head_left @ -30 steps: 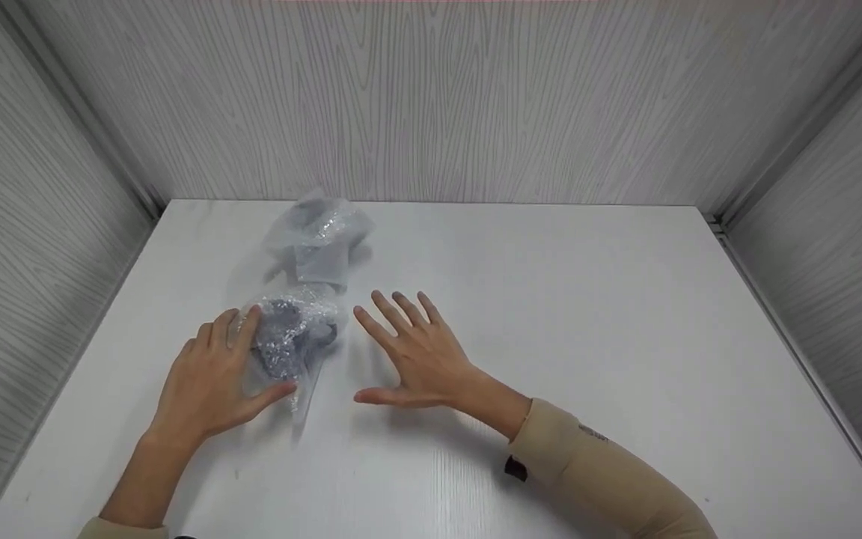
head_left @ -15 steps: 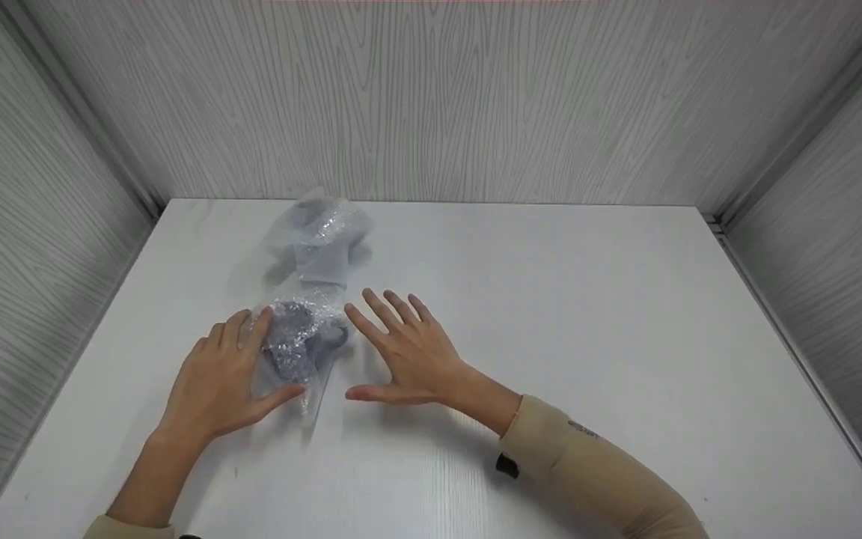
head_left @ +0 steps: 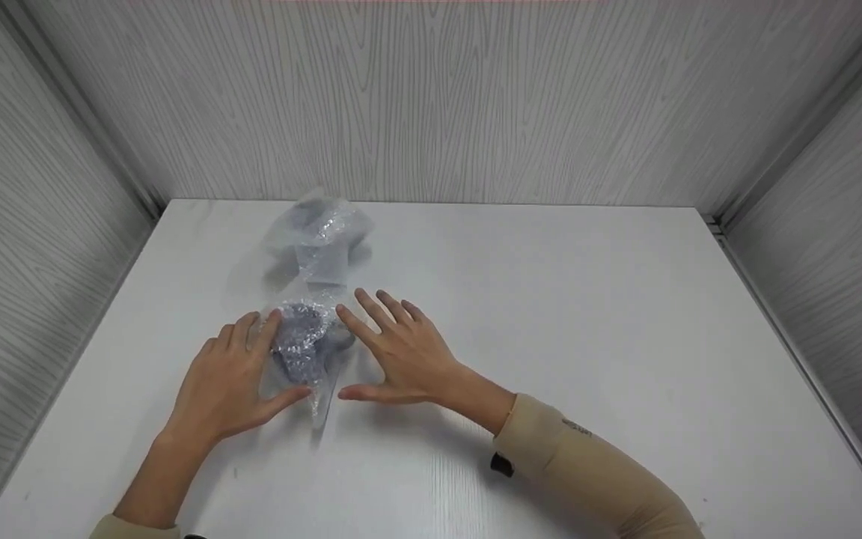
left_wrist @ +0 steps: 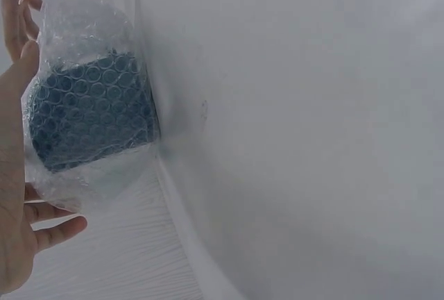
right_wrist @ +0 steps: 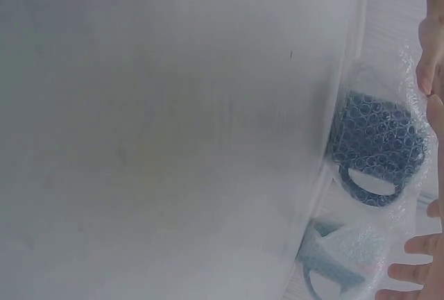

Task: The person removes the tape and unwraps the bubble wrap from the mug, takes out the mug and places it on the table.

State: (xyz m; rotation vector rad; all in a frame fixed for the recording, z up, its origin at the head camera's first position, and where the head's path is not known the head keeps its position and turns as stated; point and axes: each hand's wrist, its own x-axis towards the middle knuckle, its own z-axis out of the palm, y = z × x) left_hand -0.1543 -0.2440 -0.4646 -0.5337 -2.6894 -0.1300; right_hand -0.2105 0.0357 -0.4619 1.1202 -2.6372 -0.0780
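A dark blue mug (head_left: 301, 353) wrapped in clear bubble wrap stands on the white table between both hands; its handle points right in the head view. My left hand (head_left: 221, 385), fingers straight and thumb spread, touches the wrap on the mug's left side. On the other side my right hand (head_left: 410, 361) has its fingers spread, the index fingertip at the wrap near the handle; whether it touches I cannot tell. The right wrist view shows the mug's handle (right_wrist: 371, 192) through the bubbles. Directly behind is a second bubble-wrapped mug (head_left: 319, 232), paler, its handle visible in the right wrist view.
The white tabletop (head_left: 551, 314) extends to the right of the hands. Grey wood-grain panels (head_left: 431, 97) rise at the back and on both sides. A loose tail of bubble wrap (head_left: 320, 412) hangs toward the front from the nearer mug.
The nearer wrapped mug has shifted slightly right, with my left hand following against it. My right hand has moved a little left, narrowing the gap. The farther mug has stayed put.
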